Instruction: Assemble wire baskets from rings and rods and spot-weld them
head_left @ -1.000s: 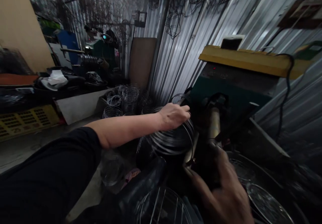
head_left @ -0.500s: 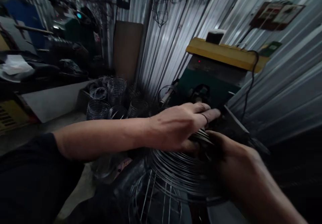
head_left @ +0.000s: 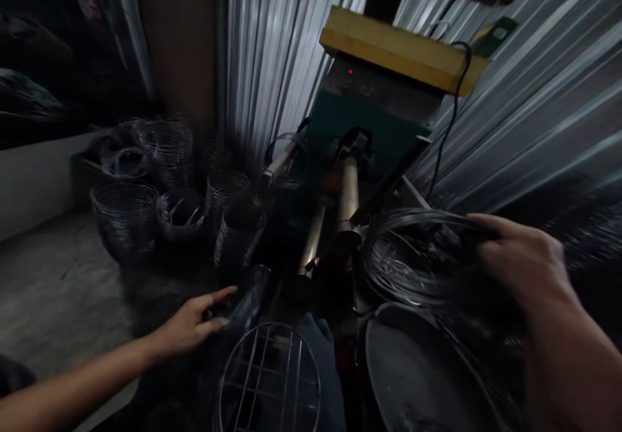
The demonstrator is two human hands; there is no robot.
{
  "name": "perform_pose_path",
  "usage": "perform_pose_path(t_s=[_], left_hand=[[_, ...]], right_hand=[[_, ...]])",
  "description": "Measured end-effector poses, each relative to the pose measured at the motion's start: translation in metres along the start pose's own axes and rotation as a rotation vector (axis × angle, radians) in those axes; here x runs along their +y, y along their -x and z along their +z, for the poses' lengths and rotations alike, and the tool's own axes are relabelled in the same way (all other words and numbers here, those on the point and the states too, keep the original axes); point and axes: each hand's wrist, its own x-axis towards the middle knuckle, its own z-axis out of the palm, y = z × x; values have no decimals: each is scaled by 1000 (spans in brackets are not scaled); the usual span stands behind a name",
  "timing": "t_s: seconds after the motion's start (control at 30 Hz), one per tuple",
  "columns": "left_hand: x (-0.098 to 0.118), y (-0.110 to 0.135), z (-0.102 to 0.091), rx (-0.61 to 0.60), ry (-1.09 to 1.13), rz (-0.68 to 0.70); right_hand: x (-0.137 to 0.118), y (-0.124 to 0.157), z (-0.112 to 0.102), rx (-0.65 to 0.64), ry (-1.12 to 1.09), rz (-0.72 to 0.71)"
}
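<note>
My right hand (head_left: 525, 270) grips a stack of thin wire rings (head_left: 413, 257) at its right rim, held over a dark round pan (head_left: 413, 367) at the lower right. My left hand (head_left: 194, 318) is low at the left with its fingers stretched out, the fingertips touching a dark cylinder (head_left: 247, 302). A round wire grid (head_left: 269, 377) lies just below it. In front stands a green machine (head_left: 369, 127) with a yellow top and two brass rods (head_left: 347, 192) pointing towards me.
Several stacks of wire rings (head_left: 170, 186) stand on the concrete floor (head_left: 53, 289) at the left. Corrugated metal wall (head_left: 525, 108) runs behind and to the right of the machine. A black cable (head_left: 451, 95) hangs from the machine's top.
My left hand let go of the ring stack and dropped to the lower left. My right hand carried the stack to the right. The view tilted downward.
</note>
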Motion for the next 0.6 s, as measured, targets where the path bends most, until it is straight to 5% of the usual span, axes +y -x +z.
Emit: perform_pose_path(t_s=[0.3, 0.43, 0.6], left_hand=[[-43, -4, 58, 50, 38, -105], [-47, -8, 58, 66, 26, -144], [-43, -10, 53, 92, 21, -133]], right_hand=[[23, -116, 74, -3, 69, 21], [43, -125, 93, -73, 11, 67], [58, -110, 94, -25, -66, 12]])
